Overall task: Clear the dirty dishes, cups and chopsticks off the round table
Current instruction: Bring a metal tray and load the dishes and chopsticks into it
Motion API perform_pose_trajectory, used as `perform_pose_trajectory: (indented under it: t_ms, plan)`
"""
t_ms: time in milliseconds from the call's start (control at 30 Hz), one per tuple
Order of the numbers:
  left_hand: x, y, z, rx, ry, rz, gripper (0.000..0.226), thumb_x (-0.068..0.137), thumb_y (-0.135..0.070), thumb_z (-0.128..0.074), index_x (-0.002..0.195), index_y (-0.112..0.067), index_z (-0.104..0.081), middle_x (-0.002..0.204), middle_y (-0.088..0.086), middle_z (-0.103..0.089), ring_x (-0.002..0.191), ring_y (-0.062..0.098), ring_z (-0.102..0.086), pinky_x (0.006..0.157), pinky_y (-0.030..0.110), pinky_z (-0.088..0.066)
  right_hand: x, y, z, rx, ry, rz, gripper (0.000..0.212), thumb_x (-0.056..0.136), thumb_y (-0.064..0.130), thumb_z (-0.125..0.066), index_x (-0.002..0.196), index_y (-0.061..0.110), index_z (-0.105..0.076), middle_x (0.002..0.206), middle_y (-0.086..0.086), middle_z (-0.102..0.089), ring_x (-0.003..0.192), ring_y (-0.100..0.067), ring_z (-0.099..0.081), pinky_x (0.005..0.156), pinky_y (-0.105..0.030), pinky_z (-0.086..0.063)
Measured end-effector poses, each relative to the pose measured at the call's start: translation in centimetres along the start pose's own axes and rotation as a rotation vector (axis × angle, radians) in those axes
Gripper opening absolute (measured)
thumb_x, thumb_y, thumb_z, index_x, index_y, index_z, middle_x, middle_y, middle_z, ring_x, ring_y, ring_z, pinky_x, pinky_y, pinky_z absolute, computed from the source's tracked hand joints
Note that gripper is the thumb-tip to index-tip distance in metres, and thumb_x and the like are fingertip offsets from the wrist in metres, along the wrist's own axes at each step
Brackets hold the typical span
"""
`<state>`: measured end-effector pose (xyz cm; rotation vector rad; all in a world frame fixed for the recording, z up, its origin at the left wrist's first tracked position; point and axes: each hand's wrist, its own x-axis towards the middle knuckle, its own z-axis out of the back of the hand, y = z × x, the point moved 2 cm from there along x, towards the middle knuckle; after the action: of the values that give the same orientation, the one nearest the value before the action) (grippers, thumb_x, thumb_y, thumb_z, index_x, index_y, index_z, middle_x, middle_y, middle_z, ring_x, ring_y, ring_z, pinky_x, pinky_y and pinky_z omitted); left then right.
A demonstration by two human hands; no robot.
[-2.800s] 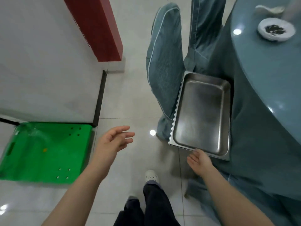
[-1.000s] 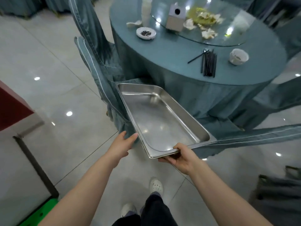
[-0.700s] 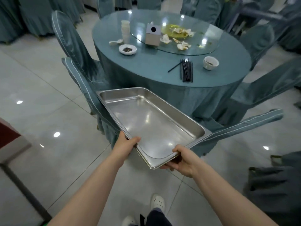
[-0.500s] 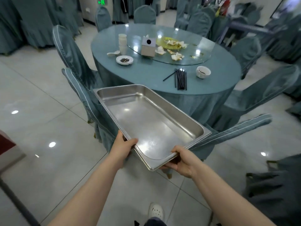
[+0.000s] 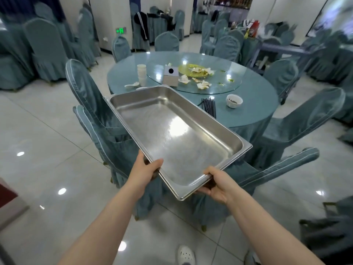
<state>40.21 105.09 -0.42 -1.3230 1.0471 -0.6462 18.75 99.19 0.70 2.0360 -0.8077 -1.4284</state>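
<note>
I hold an empty steel pan [image 5: 177, 134] level in front of me. My left hand [image 5: 146, 170] grips its near left rim and my right hand [image 5: 217, 183] grips its near right corner. Beyond it stands the round table [image 5: 254, 111] with a teal cloth. On the table lie a bundle of black chopsticks [image 5: 210, 108], a small white bowl [image 5: 234, 101], a stack of white cups [image 5: 141, 74] and a white spoon [image 5: 131, 85]. A glass turntable [image 5: 225, 81] carries a yellow-stained plate [image 5: 191, 69], crumpled napkins [image 5: 204, 85] and a tissue box [image 5: 170, 76].
Chairs in teal covers ring the table: two at its near left [image 5: 89, 104], two at the near right [image 5: 298, 127], one of which is tipped low [image 5: 277, 167]. More covered chairs and tables fill the hall behind. A dark object [image 5: 328, 232] sits at the lower right.
My right hand picked the pan up off a chair and my left hand joined it on the rim. I turned toward the round table and raised the pan, which now hides the small dish.
</note>
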Motion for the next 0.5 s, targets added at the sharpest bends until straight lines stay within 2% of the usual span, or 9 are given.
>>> perform_pose_trajectory:
  t_ms: [167, 300, 433, 500]
  plan:
    - [3.4, -1.2, -1.5, -0.016, 0.013, -0.003, 0.037, 0.086, -0.018, -0.068, 0.11, -0.04, -0.051, 0.104, 0.003, -0.065, 0.091, 0.023, -0.066, 0.079, 0.04, -0.058, 2.6, 2.6, -0.1, 0.006, 0.011, 0.026, 0.019, 0.085, -0.003, -0.045, 0.1, 0.002, -0.057, 0.085, -0.017, -0.065, 0.06, -0.029, -0.069, 0.047, -0.038, -0.055]
    - [7.5, -2.2, -3.4, -0.049, 0.052, -0.001, 0.038, 0.086, -0.017, -0.068, 0.111, -0.04, -0.052, 0.106, 0.001, -0.067, 0.092, 0.021, -0.068, 0.076, 0.034, -0.059, 6.1, 5.8, 0.2, 0.018, 0.018, 0.026, 0.017, 0.086, -0.003, -0.045, 0.097, 0.001, -0.057, 0.085, -0.018, -0.065, 0.069, -0.032, -0.067, 0.048, -0.04, -0.056]
    - [13.1, -3.8, -6.2, -0.04, 0.061, -0.009, 0.041, 0.086, -0.016, -0.067, 0.115, -0.041, -0.051, 0.109, 0.003, -0.066, 0.098, 0.028, -0.067, 0.085, 0.047, -0.056, 11.1, 10.0, 0.5, 0.034, 0.03, 0.033, 0.017, 0.085, -0.004, -0.046, 0.097, -0.001, -0.058, 0.083, -0.019, -0.067, 0.068, -0.033, -0.068, 0.049, -0.04, -0.056]
    - [16.1, -5.0, -8.0, -0.043, 0.064, -0.026, 0.042, 0.087, -0.015, -0.066, 0.115, -0.041, -0.051, 0.108, 0.006, -0.066, 0.097, 0.028, -0.067, 0.085, 0.049, -0.056, 13.7, 12.6, 0.9, 0.042, 0.038, 0.045, 0.018, 0.085, -0.003, -0.049, 0.1, -0.002, -0.057, 0.081, -0.019, -0.069, 0.07, -0.033, -0.069, 0.05, -0.041, -0.056]
